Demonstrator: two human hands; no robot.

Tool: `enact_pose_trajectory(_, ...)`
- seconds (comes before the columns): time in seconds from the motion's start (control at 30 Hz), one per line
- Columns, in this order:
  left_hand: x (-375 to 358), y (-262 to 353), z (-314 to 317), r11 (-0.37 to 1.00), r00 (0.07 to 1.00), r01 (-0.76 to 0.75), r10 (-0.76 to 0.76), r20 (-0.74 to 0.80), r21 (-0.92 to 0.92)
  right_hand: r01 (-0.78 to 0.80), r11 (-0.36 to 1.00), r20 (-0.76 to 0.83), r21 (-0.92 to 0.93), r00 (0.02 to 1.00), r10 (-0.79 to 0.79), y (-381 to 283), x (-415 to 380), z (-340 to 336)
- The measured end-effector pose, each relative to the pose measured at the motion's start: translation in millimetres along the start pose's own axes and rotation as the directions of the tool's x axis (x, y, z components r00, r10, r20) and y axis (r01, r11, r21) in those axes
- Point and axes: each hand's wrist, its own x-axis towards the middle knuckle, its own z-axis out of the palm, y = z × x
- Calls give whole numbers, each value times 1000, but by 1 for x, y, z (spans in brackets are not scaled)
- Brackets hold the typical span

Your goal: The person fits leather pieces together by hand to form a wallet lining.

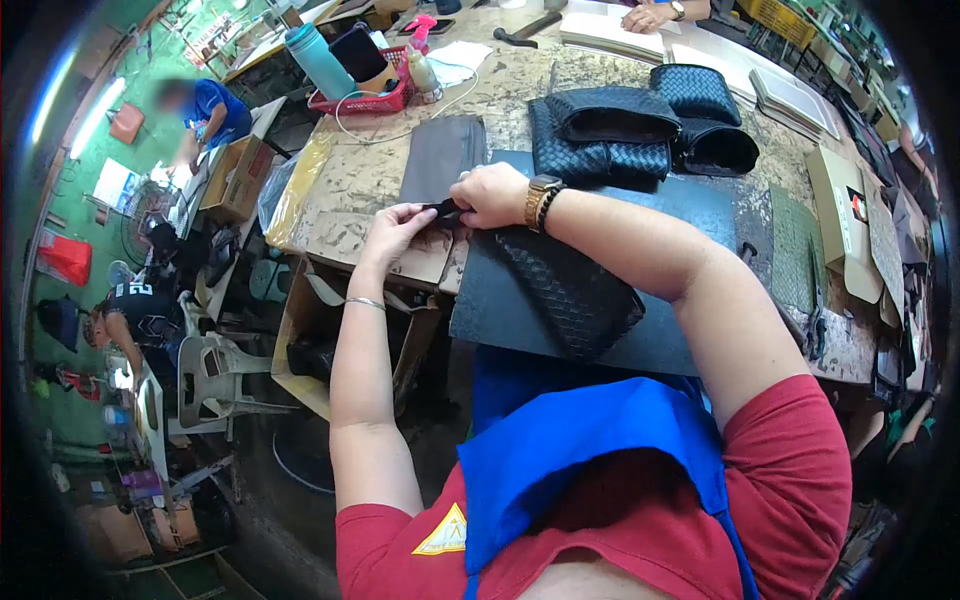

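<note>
My left hand (392,236) pinches the left end of a small black piece of material (441,212). Closed over the other end of that piece is my right hand (492,194), which partly covers it. Below my right hand, a black woven-leather piece (572,290) lies slantwise on a dark flat board (690,215). A dark grey sheet (446,150) is spread just beyond my hands. Several black woven pouch-like pieces (600,125) sit beyond the board, some with their openings showing.
At the back left stands a red basket (385,98) holding a turquoise bottle (322,62). A hammer (528,30) lies at the back, near another person's hand (650,16). Scissors (817,325) and an open cardboard box (845,215) are at right. Below the left table edge is a carton (300,345).
</note>
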Motion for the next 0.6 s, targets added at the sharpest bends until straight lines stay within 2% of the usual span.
enact_pose_trajectory(0.03, 4, -1, -8, 996, 998, 54, -55, -18, -67, -25, 999, 20, 41, 1000, 24, 0, -1, 1)
enact_pose_trajectory(0.07, 8, -2, -12, 985, 993, 108, -114, -33, -134, 14, 999, 8, 40, 1000, -14, 1, -3, 1)
enact_pose_trajectory(0.1, 11, 2, -10, 981, 987, 0, -32, -160, -193, 54, 998, -5, 39, 999, -54, 1, -5, -1)
enact_pose_trajectory(0.13, 10, 8, -10, 946, 964, -54, -34, -264, -320, 94, 995, -18, 38, 995, -93, 2, -6, -3)
enact_pose_trajectory(0.17, 11, 11, -9, 936, 949, -122, 12, -316, -331, 174, 984, -25, 41, 985, -173, 7, -3, -1)
enact_pose_trajectory(0.2, 13, 13, -10, 922, 928, -189, 56, -368, -338, 217, 976, -106, 13, 971, -214, 8, -2, 3)
enact_pose_trajectory(0.3, 32, 9, -14, 953, 852, -301, 249, -461, -42, 308, 947, -334, -93, 886, -321, 6, 1, 16)
enact_pose_trajectory(0.37, 35, 21, -17, 922, 775, -290, 383, -502, 255, 202, 979, -65, -21, 977, -203, 7, 5, 16)
enact_pose_trajectory(0.4, 38, 29, -17, 878, 735, -269, 453, -505, 396, 142, 990, 76, 2, 987, -141, 4, 5, 9)
enact_pose_trajectory(0.43, 44, 37, -20, 887, 723, -406, 459, -516, 219, 62, 998, 141, -3, 988, -61, 0, 3, 5)
enact_pose_trajectory(0.53, 36, 77, -35, 797, 691, -389, 584, -426, 461, 57, 997, 60, 58, 996, -60, 5, 1, 15)
enact_pose_trajectory(0.6, 36, 85, -38, 798, 807, -285, 499, -316, 532, 73, 997, 25, 17, 997, -73, 9, 2, 25)
